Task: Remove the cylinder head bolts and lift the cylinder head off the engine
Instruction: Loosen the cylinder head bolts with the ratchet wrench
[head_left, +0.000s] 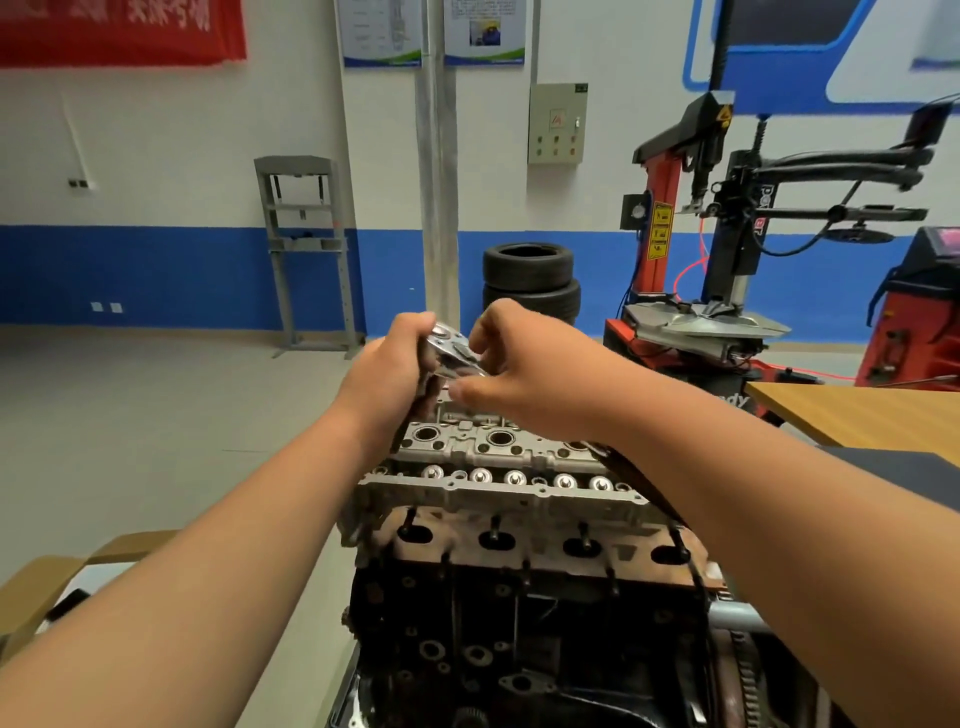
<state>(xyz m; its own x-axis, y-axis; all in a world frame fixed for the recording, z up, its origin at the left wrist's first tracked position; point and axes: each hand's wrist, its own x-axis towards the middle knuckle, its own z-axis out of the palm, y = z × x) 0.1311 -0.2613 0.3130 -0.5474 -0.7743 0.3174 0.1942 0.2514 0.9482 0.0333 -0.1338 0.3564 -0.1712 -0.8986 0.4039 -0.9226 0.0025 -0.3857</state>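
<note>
The silver cylinder head (498, 491) sits on the dark engine block (519, 623) in the lower middle of the head view. Its top is uncovered, showing round bores and a row of shiny caps. Above its far end, my left hand (387, 374) is wrapped around a chrome ratchet wrench (452, 353). My right hand (524, 364) pinches the wrench's round head with its fingertips. The wrench's lower end is hidden behind my hands, so I cannot tell whether it sits on a bolt.
A wooden table (872, 415) stands to the right and an open cardboard box (47, 582) at the lower left. Behind the engine are stacked tyres (530, 275), a red-and-black tyre changer (727, 234) and a grey press frame (306, 249).
</note>
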